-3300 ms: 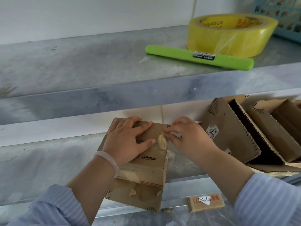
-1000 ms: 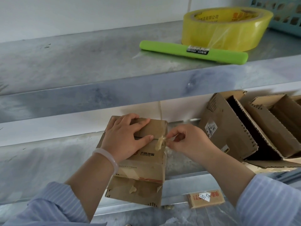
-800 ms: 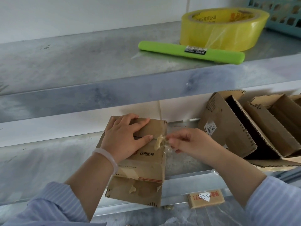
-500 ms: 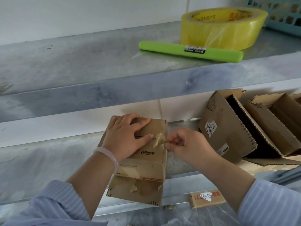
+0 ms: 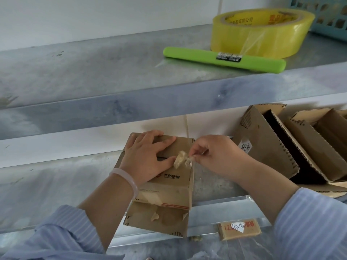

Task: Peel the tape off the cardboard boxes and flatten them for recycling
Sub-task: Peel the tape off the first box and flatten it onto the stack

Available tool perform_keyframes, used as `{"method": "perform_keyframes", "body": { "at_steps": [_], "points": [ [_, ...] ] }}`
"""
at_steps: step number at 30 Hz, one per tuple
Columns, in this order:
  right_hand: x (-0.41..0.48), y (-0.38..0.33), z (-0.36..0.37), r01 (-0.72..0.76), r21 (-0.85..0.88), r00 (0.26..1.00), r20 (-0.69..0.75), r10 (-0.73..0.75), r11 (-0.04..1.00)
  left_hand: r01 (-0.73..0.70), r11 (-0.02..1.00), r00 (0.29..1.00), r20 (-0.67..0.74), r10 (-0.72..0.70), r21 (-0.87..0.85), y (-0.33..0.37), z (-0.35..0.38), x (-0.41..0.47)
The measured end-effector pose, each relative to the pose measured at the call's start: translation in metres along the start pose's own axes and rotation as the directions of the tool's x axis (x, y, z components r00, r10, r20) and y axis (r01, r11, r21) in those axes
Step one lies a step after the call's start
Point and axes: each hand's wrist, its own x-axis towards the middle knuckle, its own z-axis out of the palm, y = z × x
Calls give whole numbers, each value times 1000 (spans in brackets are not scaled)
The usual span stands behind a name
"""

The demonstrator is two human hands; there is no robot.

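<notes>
Left hand [image 5: 148,158] lies flat, fingers straight, pressing the shut box [image 5: 169,186] at the lower shelf's [image 5: 56,184] edge. Right hand [image 5: 217,156] fingers pinch the crumpled tape [image 5: 181,161] on its top. Open boxes [image 5: 266,147] further right, insides dark.

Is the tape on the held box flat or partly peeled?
Partly peeled: the right hand pinches a crumpled tape end lifted off the box, which the left hand presses down.

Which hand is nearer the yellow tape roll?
Right: the right hand, pinching peeled tape, sits below the yellow tape roll; the left hand rests farther left, on the box.
</notes>
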Motion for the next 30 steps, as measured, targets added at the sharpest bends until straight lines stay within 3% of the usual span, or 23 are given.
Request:
{"method": "perform_keyframes", "body": {
  "at_steps": [7, 11, 15, 18, 23, 27, 30],
  "points": [
    [9, -2, 8, -143, 169, 982, -96, 161, 975, -37, 999, 998, -44, 36, -15, 0, 2, 0],
    [7, -3, 9, -150, 141, 976, -139, 169, 979, -175, 969, 978, -148, 149, -177, -1, 1, -5],
    [4, -2, 9, -183, 171, 968, -140, 207, 968, -92, 883, 996, -61, 72, -460, 6, -7, -10],
    [3, -2, 12, -201, 159, 969, -111, 219, 967, -11, 918, 1000, -13, 6, -397, 25, -5, -10],
    [-2, 5, 9, -205, 324, 975, -19, 223, 924, 23, 970, 984, -165, -64, -243, 47, 3, -12],
    [-14, 14, 15, -206, 593, 960, -30, 277, 779, 21, 979, 984, -167, -56, -201, 51, 7, -11],
    [-22, 21, 31, -231, 701, 935, -31, 353, 675, 24, 980, 988, -146, -54, -197, 52, 11, -10]
  ]
}}
